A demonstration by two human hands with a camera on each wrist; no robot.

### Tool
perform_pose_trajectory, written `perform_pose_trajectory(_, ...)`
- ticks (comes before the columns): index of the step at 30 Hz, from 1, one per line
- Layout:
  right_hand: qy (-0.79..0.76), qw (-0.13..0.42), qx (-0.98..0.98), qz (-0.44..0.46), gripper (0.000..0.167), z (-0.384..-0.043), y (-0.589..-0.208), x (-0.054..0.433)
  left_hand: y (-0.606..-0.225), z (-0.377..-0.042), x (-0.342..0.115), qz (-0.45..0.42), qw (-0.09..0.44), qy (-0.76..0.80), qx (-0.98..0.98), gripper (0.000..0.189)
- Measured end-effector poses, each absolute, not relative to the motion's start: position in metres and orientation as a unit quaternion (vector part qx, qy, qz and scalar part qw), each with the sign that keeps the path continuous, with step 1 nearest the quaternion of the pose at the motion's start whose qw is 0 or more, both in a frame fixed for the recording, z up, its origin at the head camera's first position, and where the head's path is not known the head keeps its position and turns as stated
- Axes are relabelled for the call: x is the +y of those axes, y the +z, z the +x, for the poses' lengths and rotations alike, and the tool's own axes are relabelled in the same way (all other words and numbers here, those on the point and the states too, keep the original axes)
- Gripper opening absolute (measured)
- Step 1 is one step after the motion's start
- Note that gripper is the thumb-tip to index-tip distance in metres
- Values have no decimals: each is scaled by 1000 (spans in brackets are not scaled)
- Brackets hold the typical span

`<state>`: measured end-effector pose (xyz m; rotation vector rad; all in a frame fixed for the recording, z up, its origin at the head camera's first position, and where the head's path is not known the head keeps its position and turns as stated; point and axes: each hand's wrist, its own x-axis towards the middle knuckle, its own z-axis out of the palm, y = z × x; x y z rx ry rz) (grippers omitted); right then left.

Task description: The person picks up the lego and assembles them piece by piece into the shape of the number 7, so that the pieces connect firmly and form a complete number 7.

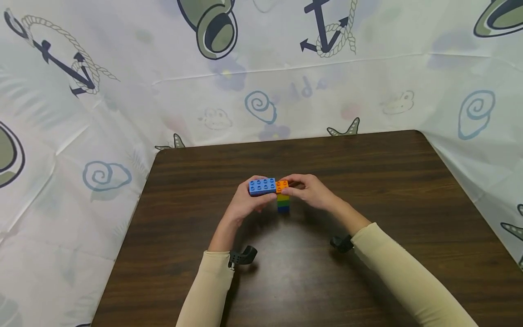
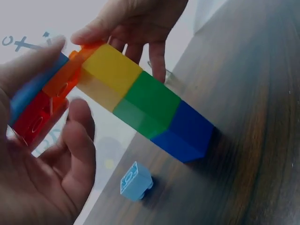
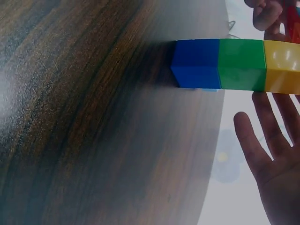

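A tower of toy building blocks stands on the table, with a dark blue block (image 2: 185,133) at the bottom, then a green block (image 2: 147,103), a yellow block (image 2: 110,72) and an orange block (image 1: 282,186) on top. My left hand (image 1: 242,202) grips a light blue eight-stud block (image 1: 262,186) beside the tower's top, thumb in front. Under that block shows a red block (image 2: 33,123), touching orange at the tower's side. With thumb and fingers, my right hand (image 1: 312,190) pinches the tower's top around the orange block.
Beyond the tower, a small pale blue block (image 2: 136,182) lies on the brown wooden table (image 1: 359,172); the head view does not show it. A printed white cloth (image 1: 302,91) hangs behind the table's far edge. Each wrist wears a black band.
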<state>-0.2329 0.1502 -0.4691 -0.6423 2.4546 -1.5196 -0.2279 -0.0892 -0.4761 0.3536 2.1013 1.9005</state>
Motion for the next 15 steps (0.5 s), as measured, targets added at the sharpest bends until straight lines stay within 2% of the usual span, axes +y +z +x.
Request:
perform_pose_trajectory(8,-493,92,837,-218,36,-233,-474,152,-477,-232,-90,132,141,674,713,46)
perform_pose_trajectory(13,-509,91,837,-182,55,-237,-483,152,-467,-228,-90,132,142,667,719,44)
perform_pose_trajectory(15,-507,74,842,-167,56,-241,-491,151,-467,-228,-90,134,138,663,724,44)
